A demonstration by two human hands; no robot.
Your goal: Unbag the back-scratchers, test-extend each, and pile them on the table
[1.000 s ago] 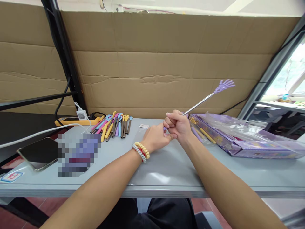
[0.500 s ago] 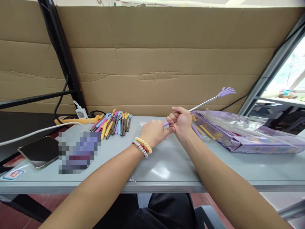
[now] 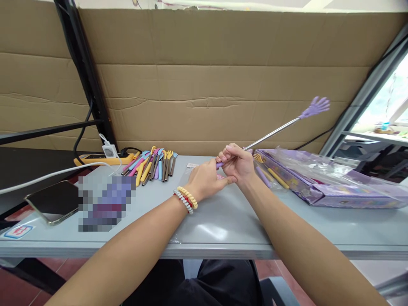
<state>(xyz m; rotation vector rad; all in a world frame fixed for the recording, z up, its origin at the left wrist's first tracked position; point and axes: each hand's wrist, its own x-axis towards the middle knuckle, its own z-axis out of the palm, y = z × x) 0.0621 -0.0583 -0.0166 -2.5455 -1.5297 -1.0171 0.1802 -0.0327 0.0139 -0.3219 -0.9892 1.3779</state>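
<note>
Both hands meet over the middle of the grey table [image 3: 223, 225]. My right hand [image 3: 239, 165] is closed round the purple handle of an extended telescopic back scratcher [image 3: 277, 129]. Its metal rod slants up to the right and ends in a small purple hand-shaped head [image 3: 315, 106]. My left hand [image 3: 204, 180], with bead bracelets on the wrist, is closed at the handle's near end, its fingers touching my right hand.
A pile of several collapsed scratchers [image 3: 153, 165] with coloured handles lies at the back left. A purple box [image 3: 325, 187] in clear plastic holds more at the right. A phone [image 3: 52, 199], a yellow power strip [image 3: 102, 160] and a white cable lie at the left. Cardboard lines the back.
The scratcher's rod has lengthened and its head has risen up and to the right. My right hand has loosened from a tight fist to a grip nearer the handle's tip.
</note>
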